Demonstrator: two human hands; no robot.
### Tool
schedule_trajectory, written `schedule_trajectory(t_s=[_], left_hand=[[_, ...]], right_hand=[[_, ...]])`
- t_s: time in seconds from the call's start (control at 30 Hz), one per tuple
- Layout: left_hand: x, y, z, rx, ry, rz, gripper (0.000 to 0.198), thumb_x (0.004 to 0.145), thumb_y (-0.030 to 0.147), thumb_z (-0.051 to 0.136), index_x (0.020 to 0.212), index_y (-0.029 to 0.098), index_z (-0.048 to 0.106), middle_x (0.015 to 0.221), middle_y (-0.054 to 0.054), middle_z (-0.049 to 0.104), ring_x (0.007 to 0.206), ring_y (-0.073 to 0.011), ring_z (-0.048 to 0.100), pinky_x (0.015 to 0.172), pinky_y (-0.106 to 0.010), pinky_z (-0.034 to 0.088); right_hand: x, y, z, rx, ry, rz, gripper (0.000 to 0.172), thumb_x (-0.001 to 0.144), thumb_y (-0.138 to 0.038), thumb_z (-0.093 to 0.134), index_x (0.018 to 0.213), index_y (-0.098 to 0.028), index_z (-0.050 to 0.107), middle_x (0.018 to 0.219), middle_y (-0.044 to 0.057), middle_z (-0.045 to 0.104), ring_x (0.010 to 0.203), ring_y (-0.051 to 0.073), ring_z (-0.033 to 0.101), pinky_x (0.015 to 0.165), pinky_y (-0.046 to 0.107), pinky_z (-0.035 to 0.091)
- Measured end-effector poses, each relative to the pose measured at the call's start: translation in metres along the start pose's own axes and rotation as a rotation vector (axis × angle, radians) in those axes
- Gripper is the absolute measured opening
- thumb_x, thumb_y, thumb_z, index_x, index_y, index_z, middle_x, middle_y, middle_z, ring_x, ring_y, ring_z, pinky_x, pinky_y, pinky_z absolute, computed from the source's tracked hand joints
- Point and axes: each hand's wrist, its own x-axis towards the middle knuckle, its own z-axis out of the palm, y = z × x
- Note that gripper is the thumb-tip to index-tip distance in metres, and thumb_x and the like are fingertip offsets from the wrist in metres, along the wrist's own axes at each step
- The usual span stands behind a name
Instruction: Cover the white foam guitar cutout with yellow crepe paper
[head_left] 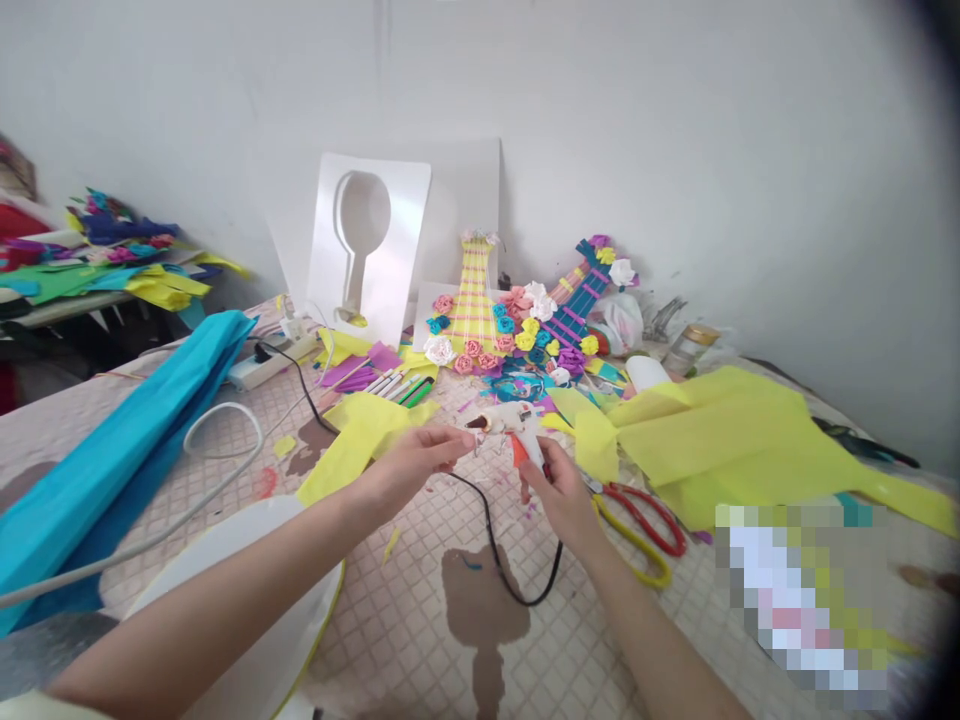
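My right hand [559,492] is wrapped round the handle of a white glue gun [510,415] with an orange trigger. The gun's dark nozzle points left, just above the fingertips of my left hand [431,455]. Those fingers are pinched together near the nozzle; something small and pale shows at their tips, too small to make out. A black cord [491,535] loops over the table below the gun. Scissors [637,530] with red and yellow handles lie beside my right hand. Yellow crepe paper [360,430] lies on the table behind my left hand.
Paper-flower-decorated yellow [474,290] and blue [574,310] pieces stand at the back, near a white cut-out board [409,230]. Several markers [401,388] lie before them. Blue paper [142,430] and a power strip [270,362] are left, yellow sheets [720,440] right, a white disc [247,600] front left.
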Motion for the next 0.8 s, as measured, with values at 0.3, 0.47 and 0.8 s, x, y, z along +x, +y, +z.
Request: schedule_trajectory(t_s=[0.3, 0.47, 0.8], left_hand=[[0.002, -0.005, -0.001, -0.06, -0.029, -0.042, 0.028, 0.065, 0.041, 0.067, 0.072, 0.014, 0.064, 0.066, -0.001, 0.052, 0.06, -0.0092, 0.045, 0.058, -0.023, 0.037], [0.003, -0.008, -0.005, -0.006, 0.022, -0.018, 0.027, 0.066, 0.04, 0.065, 0.068, 0.014, 0.061, 0.066, -0.001, 0.052, 0.06, -0.0095, 0.047, 0.061, -0.025, 0.04], [0.06, -0.015, -0.037, 0.571, 0.194, 0.158, 0.017, 0.067, 0.031, 0.063, 0.065, 0.013, 0.063, 0.065, -0.001, 0.058, 0.064, -0.0138, 0.052, 0.063, -0.028, 0.038]], right_hand=[[-0.002, -0.003, 0.001, -0.038, -0.026, 0.002, 0.028, 0.079, -0.037, 0.049, 0.102, -0.021, 0.047, 0.072, -0.004, 0.053, 0.049, 0.01, 0.05, 0.047, 0.023, 0.044], [-0.001, 0.0, -0.001, -0.008, 0.011, 0.003, 0.028, 0.077, -0.037, 0.051, 0.1, -0.021, 0.049, 0.069, -0.004, 0.054, 0.049, 0.01, 0.049, 0.048, 0.023, 0.044], [0.008, -0.002, -0.012, 0.073, 0.2, -0.023, 0.026, 0.079, -0.043, 0.047, 0.091, -0.02, 0.047, 0.06, -0.006, 0.049, 0.046, 0.01, 0.047, 0.046, 0.025, 0.045]])
